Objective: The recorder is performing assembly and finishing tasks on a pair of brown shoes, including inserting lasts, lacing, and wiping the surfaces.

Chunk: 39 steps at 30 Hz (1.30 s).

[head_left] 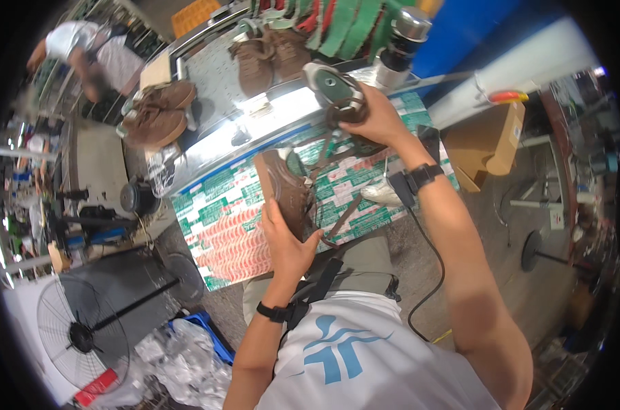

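A brown lace-up shoe (287, 188) lies on the patterned green, white and red sheet in front of me, its laces trailing to the right. My left hand (286, 236) grips the near end of it, fingers along its left side and thumb stretched to the right. Farther off and to the right, my right hand (378, 121) is closed round a second shoe (332, 87), held up with its white and green heel part showing. Some fingers of that hand are hidden behind the shoe. A pale, silvery object (382, 194) rests at the sheet's right side.
Beyond the sheet (221, 236) runs a shiny metal ledge (218, 147). More brown shoes stand at the left (156, 123) and back (255, 65). A dark flask (399, 51) is at the back right, near an open carton (488, 147). A fan (81, 336) stands lower left; another person (84, 48) is far left.
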Tool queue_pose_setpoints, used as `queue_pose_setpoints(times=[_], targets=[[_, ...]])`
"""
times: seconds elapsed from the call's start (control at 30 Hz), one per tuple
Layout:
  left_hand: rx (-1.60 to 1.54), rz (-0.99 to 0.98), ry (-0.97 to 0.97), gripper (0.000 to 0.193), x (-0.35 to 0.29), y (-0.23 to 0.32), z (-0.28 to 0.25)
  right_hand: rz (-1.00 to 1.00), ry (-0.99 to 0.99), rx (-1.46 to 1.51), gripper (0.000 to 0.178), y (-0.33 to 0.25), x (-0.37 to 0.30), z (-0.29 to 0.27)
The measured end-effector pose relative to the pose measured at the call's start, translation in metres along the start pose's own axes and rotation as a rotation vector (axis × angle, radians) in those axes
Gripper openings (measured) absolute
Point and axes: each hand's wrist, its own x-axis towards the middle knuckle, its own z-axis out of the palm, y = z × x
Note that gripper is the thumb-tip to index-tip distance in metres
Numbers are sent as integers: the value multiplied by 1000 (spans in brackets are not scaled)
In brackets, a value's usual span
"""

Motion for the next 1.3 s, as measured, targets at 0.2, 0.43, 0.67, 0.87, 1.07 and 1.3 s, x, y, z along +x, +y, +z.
queue_pose_setpoints(times=[0.2,0.43,0.67,0.87,1.07,1.3], targets=[[-186,-126,-24,114,6,-46,-20,359,10,201,62,-22,-10,1],[-1076,-478,1,105,-17,-90,-93,784,77,1166,58,-76,-82,-12],[152,-227,32,100,-67,-156,-106,930,48,1530,70,-93,-189,0],[327,11,143,107,-23,-86,-117,949,-19,1565,79,-112,-243,5],[948,468,-454,42,40,-110,-114,877,-214,1601,91,-132,-270,8],[470,477,-554,23,92,-116,-104,1089,-191,1486,90,-155,-292,4]])
